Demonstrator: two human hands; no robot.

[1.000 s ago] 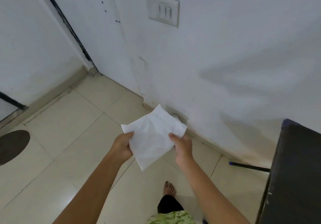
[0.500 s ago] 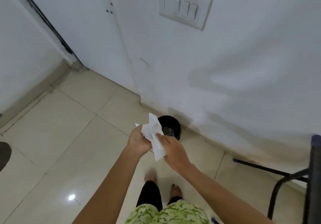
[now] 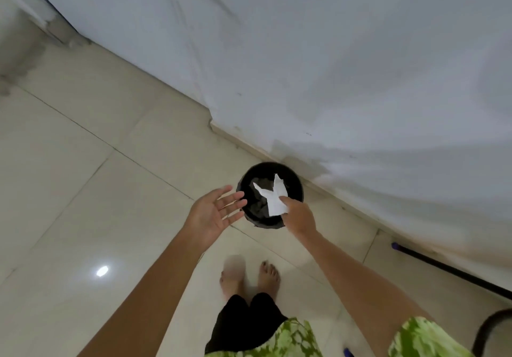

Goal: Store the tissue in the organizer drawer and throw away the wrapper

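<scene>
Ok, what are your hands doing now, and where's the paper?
Left hand open, empty. Right hand pinching white wrapper over black bin by the wall. Not dropped yet. Nothing in the way.

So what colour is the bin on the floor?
The bin is black, with dark contents, as the head view shows.

Crumpled white wrapper (image 3: 273,200) above black bin (image 3: 249,187)

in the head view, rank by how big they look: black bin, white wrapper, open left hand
1. Black bin, widest of the three.
2. Left hand; it is nearer the camera than the bin, so its true size is unsure.
3. White wrapper, pinched in the right hand.
</scene>
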